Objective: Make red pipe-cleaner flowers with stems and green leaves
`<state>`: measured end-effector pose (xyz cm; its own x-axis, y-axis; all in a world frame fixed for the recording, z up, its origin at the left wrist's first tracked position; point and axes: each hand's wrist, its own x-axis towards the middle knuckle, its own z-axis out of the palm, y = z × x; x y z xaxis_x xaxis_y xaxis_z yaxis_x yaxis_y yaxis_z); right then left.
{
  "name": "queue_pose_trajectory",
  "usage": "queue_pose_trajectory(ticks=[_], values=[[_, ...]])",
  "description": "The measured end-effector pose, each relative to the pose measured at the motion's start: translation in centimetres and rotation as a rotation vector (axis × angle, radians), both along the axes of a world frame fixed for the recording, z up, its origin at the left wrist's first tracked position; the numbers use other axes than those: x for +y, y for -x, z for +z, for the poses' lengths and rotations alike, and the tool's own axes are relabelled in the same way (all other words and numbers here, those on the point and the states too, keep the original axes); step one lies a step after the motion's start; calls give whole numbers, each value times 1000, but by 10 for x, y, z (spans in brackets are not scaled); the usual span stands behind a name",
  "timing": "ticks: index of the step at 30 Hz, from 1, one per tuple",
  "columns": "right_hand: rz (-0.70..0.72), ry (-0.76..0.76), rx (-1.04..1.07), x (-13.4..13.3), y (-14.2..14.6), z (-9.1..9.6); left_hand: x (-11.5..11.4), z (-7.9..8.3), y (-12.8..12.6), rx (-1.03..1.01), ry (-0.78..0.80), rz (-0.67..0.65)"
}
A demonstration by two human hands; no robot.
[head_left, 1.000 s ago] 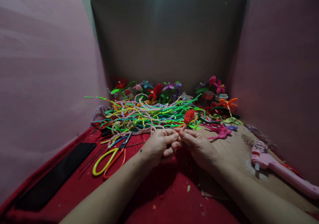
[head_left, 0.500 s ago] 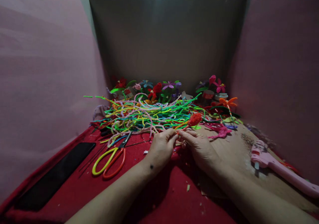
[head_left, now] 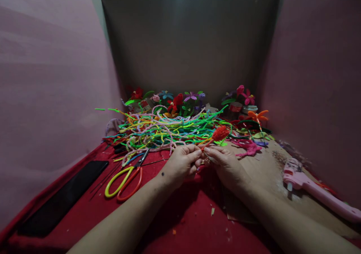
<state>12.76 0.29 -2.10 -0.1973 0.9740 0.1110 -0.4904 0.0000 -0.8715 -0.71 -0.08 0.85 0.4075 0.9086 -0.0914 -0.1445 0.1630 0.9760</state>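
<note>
A red pipe-cleaner flower bud (head_left: 220, 133) on an orange stem tilts up to the right above my fingers. My left hand (head_left: 184, 161) pinches the lower stem between thumb and fingers. Close against it, my right hand (head_left: 222, 161) also pinches the stem, its fingertips almost touching the left ones. The stem's lower end is hidden by the fingers. Just beyond both hands lies a loose heap of coloured pipe cleaners (head_left: 169, 128), mostly green, yellow and pink.
Scissors (head_left: 124, 182) with yellow and orange handles lie left, beside a black phone-like slab (head_left: 64, 197). A pink glue gun (head_left: 316, 192) rests on a brown board (head_left: 259, 178) at right. Finished pipe-cleaner flowers (head_left: 176, 102) stand behind the heap. Red cloth (head_left: 197, 220) covers the table.
Both hands stay together on the stem. My left hand has turned slightly, with its fingers curled more, and the red bud has shifted a little.
</note>
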Motion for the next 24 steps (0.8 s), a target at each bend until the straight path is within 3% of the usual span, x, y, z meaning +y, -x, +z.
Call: queue_pose_trajectory(ticks=[6, 9, 12, 17, 20, 24], values=[[-42, -37, -53, 2, -2, -3, 3, -1, 6, -63, 96, -111], [-74, -60, -66, 3, -2, -5, 3, 1, 5, -20, 69, -132], [-87, -41, -61, 1, -1, -4, 0, -1, 0, 201, -167, -17], [-151, -60, -123, -3, 1, 0, -1, -17, -1, 843, -901, 253], [-184, -67, -178, -4, 3, 1, 2, -24, 2, 980, -1011, 258], [-124, -96, -152, -5, 4, 2, 4, -18, 2, 790, -913, 239]])
